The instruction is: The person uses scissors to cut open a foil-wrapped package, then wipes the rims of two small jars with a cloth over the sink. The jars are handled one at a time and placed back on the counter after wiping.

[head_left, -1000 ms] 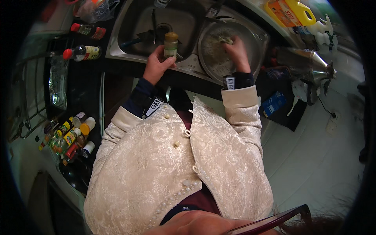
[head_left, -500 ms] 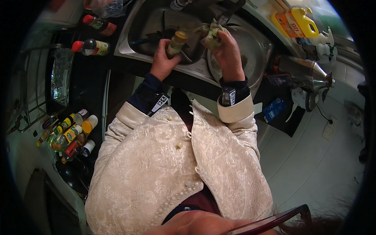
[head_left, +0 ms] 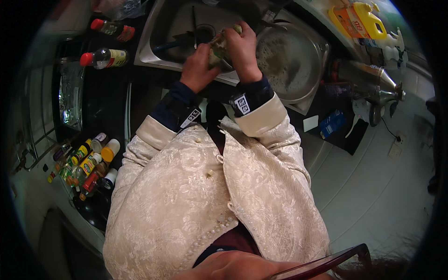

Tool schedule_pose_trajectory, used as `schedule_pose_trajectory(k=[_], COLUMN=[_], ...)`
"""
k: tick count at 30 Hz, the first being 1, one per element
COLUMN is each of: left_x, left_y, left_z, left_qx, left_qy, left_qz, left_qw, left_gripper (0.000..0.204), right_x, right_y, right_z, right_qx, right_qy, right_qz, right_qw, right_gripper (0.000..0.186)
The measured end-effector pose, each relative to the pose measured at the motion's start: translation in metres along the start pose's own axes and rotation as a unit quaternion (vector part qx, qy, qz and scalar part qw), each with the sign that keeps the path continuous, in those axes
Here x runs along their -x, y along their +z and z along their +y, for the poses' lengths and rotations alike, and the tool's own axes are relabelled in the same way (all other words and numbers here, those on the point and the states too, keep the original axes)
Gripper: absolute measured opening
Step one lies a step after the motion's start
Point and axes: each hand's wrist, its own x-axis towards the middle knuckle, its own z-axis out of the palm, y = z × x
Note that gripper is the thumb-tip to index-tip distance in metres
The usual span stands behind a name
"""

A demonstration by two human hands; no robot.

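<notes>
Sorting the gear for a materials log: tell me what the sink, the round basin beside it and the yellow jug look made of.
Sink: apparently stainless steel, grey with a dull brushed sheen. Round basin: likely the same metal, its wall reflecting light, suds inside. Yellow jug: probably plastic, opaque, glossy, with a moulded handle. The left hand and right hand meet over the sink on a small object too hidden to judge.

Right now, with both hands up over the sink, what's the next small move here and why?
Probably keep rubbing the sponge over the small bottle, turning it a little in the left hand. The right hand presses the sponge against it above the sink, and the soapy metal basin sits just beside, so rinsing looks premature.
</notes>
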Motion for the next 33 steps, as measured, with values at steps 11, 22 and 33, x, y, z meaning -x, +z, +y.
schedule_pose_trajectory(k=[11,22,33], left_x=[-0.025,-0.033,-0.045], left_y=[-0.004,0.0,-0.036], left_z=[-0.011,0.013,0.021], left_qx=[0.391,-0.014,0.491], left_qy=[-0.224,-0.074,-0.253], left_qz=[-0.158,-0.021,-0.39], left_qw=[0.879,0.997,0.737], left_gripper=[0.042,0.044,0.035], right_x=[-0.005,0.009,-0.013], right_y=[-0.015,0.001,-0.018], right_z=[0.029,-0.003,-0.013], right_qx=[-0.444,-0.24,-0.372], right_qy=[0.146,0.008,0.015], right_qz=[-0.029,0.008,-0.303], right_qw=[0.883,0.971,0.877], right_gripper=[0.024,0.052,0.051])
